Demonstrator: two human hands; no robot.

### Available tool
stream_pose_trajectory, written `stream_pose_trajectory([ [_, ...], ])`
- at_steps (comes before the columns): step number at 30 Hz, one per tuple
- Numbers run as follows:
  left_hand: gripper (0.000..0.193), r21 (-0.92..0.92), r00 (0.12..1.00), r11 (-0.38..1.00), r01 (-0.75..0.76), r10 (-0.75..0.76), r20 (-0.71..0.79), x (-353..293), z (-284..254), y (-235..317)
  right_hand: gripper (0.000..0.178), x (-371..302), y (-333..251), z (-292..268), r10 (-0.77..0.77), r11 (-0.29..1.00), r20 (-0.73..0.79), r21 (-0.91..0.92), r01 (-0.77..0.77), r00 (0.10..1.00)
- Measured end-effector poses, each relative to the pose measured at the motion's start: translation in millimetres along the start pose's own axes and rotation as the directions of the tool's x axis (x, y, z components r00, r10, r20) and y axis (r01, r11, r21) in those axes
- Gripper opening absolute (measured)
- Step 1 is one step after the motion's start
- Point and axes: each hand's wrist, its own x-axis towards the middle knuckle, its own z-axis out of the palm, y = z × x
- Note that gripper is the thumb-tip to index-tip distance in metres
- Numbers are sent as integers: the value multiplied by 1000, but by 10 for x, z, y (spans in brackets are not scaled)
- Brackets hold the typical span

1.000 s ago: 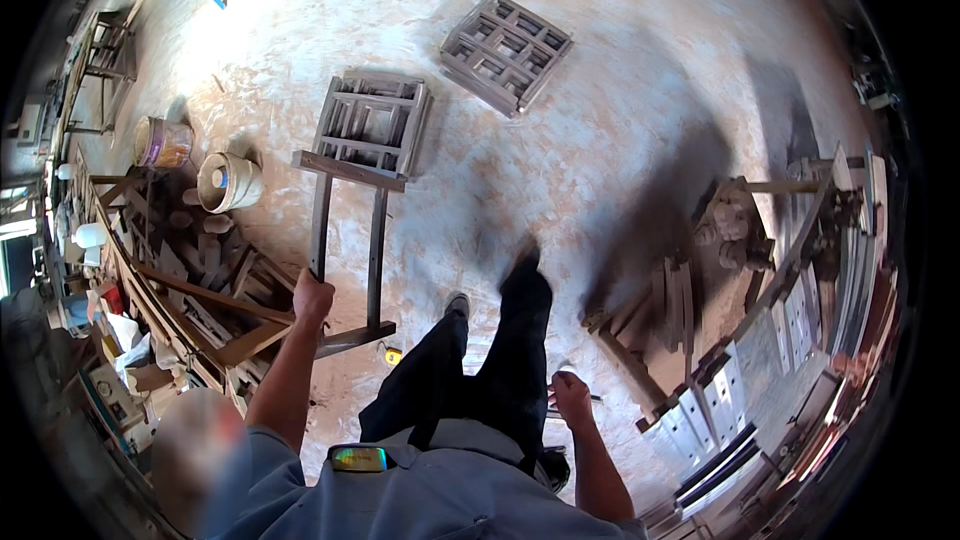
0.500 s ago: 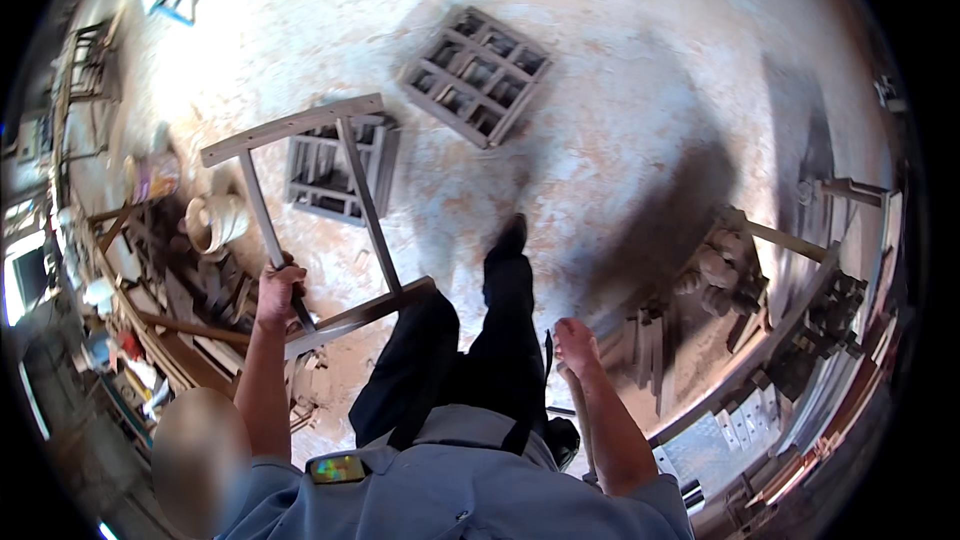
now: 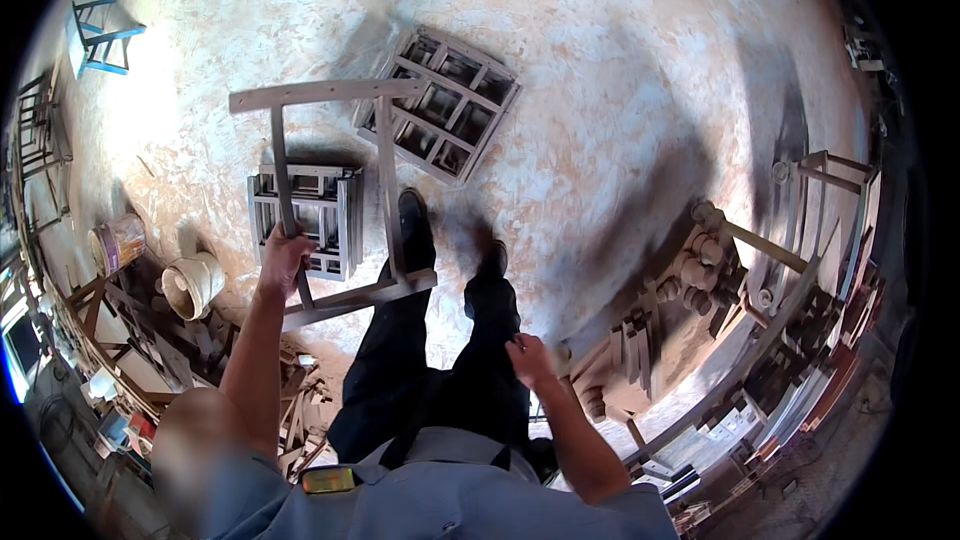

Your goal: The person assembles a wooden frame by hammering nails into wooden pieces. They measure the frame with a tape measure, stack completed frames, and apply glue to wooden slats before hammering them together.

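Observation:
A wooden frame (image 3: 325, 92) of two crosswise rails and two side bars is in my left hand (image 3: 287, 255). My fingers wrap round its left bar, low down, with the frame raised above the floor. Its near rail passes in front of my leg. Under and behind it stands a stack of slatted wooden grids (image 3: 353, 225). Farther off, a second grid stack (image 3: 490, 130) lies at an angle, partly covered by the frame's far rail. My right hand (image 3: 530, 360) hangs by my right thigh, its fingers curled, and I see nothing in them.
A blue stool (image 3: 105, 37) stands far left. A cream bucket (image 3: 193, 285), a paint-type tub (image 3: 118, 243) and scrap wood line the left. At right are turned wooden pieces (image 3: 695, 260), short wood lengths (image 3: 632, 345) and a long beam (image 3: 765, 246).
I have stepped forward, and the grid stacks sit nearer. The frame has swung level and a little right in my left hand. My right hand has come inward toward my thigh.

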Motion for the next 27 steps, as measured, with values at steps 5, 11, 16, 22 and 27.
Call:
stream_pose_trajectory([
  [5,27,172,994,984,-44,27,101,909,321,303,58,373,-860,125,7,973,-112,-227,-32,994],
  [11,29,294,968,954,-59,-18,252,2004,987,391,58,933,-982,453,100,967,10,-235,-95,995],
  [16,29,349,950,931,-110,-4,312,2846,1533,162,54,1181,-954,315,104,981,4,-164,-102,995],
  [22,28,374,921,921,-110,-46,386,3691,1726,-166,50,1349,-886,186,49,982,20,-181,-45,999],
  [27,26,354,914,928,-120,-35,404,3970,1808,-219,47,1407,-907,122,39,985,8,-166,-37,999],
])
